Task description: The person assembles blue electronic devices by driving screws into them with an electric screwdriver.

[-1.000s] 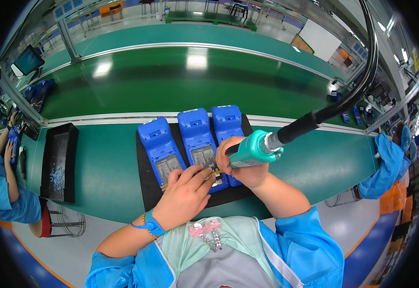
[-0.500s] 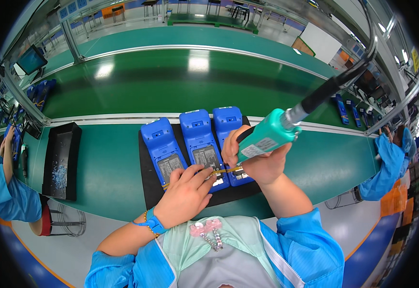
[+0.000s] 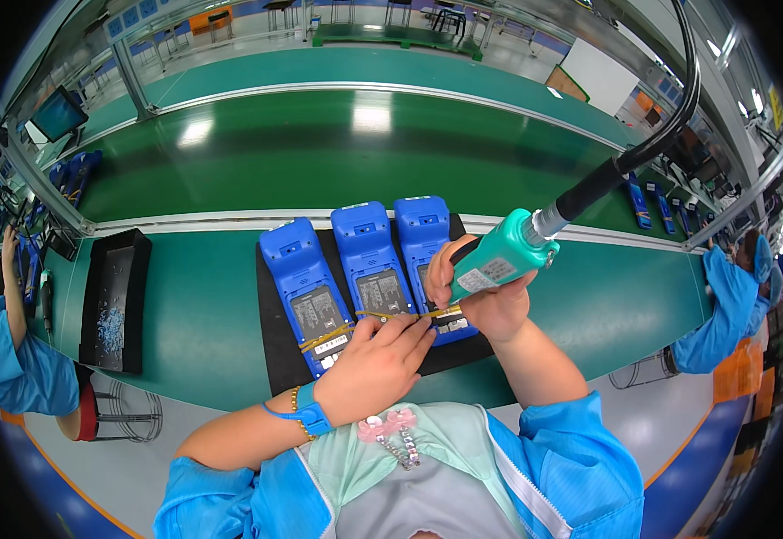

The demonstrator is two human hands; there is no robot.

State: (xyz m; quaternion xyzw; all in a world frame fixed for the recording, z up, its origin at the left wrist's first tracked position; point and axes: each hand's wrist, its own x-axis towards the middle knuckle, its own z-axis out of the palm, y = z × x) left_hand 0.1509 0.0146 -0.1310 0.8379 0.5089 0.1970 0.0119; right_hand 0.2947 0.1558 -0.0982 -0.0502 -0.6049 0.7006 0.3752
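Three blue handheld terminals lie side by side: the left one, the middle one and the right one. Each shows a dark labelled recess and a yellow band across its lower part. A black mat is under them. My left hand lies over the middle terminal's lower end, fingers stretched toward the right terminal, covering part of both. My right hand is closed around a teal electric screwdriver, held slanted above the right terminal. The screwdriver's tip is hidden by my fingers.
A black tray with small blue-white pieces stands left on the green bench. A thick black cable runs from the screwdriver to the upper right. Co-workers in blue sit at both sides. Behind runs a metal rail.
My left hand has slid right and toward me, uncovering more of the left terminal and its band. The screwdriver has shifted slightly right and down; the terminals have moved slightly left.
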